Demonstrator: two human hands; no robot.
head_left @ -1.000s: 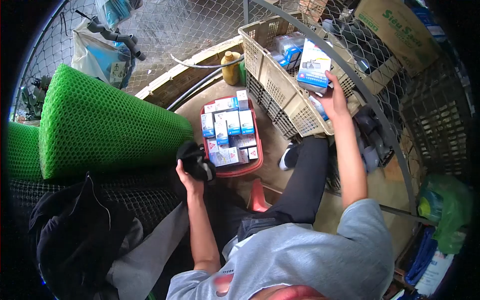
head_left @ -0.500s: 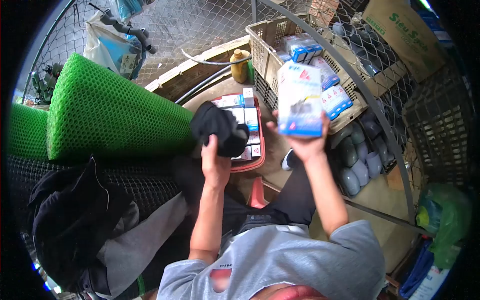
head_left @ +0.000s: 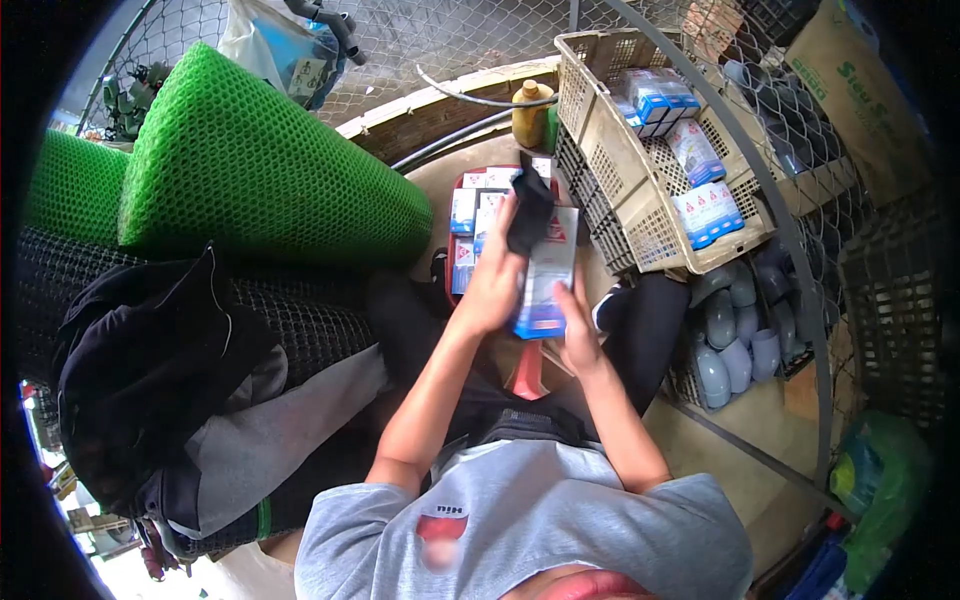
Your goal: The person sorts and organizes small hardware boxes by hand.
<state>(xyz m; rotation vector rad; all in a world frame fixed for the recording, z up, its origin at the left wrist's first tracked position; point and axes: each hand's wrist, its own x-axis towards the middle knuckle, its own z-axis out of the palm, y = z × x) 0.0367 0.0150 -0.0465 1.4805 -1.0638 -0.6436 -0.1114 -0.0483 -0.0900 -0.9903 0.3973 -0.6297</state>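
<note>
A black cloth [head_left: 530,208] is gripped in my left hand [head_left: 493,283], over the upper left part of a white and blue box [head_left: 547,282]. My right hand [head_left: 580,335] holds that box at its lower right side. Both hands are close together above my lap, and the box is slightly blurred. Beyond them, a red basket [head_left: 452,215] holds several small white and blue boxes [head_left: 463,210]; my hands and the held box hide part of it.
A beige crate [head_left: 625,185] with packs of boxes [head_left: 708,212] stands at the right, grey pipe fittings [head_left: 738,355] beside it. Green mesh rolls [head_left: 270,170] and a dark jacket [head_left: 140,370] lie left. A yellow bottle [head_left: 531,115] stands behind the basket.
My hands have come together: the right brought the box left and down, the left moved right with the black cloth, now against the box. The view has shifted.
</note>
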